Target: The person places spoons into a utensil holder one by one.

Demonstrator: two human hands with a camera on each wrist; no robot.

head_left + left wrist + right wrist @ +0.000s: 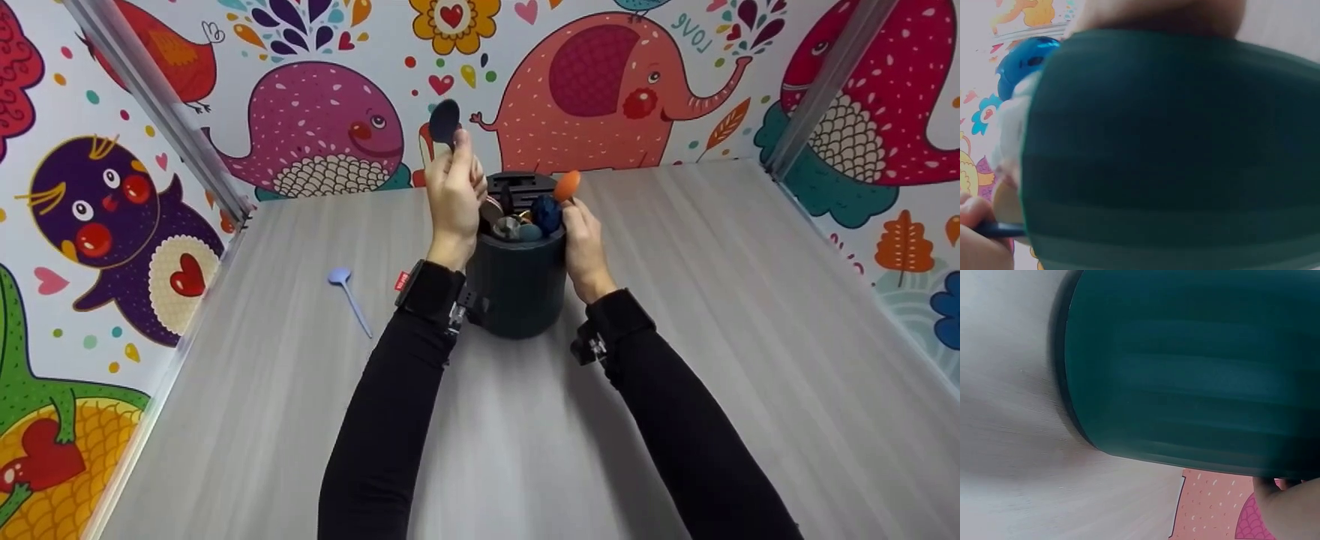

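Observation:
A dark blue spoon [445, 120] stands upright, bowl up, pinched by my left hand [454, 199] at the left rim of a dark green utensil holder [517, 289]. In the left wrist view, the fingers grip its dark handle [999, 229], which runs behind the holder's rim. At the holder's right side, my right hand [586, 244] has curled fingers around the stem of an orange spoon [568, 185]. Part of that stem is hidden by the fingers. Several utensils crowd the holder, among them a shiny dark blue piece [546, 214] and a round greyish one [506, 226].
On the pale wood-grain table [300, 427], a light blue spoon [349, 296] lies left of the holder. A slotted dark section [517, 182] forms the holder's back top. Walls printed with cartoon animals and metal posts [161, 112] enclose the table at the back and sides.

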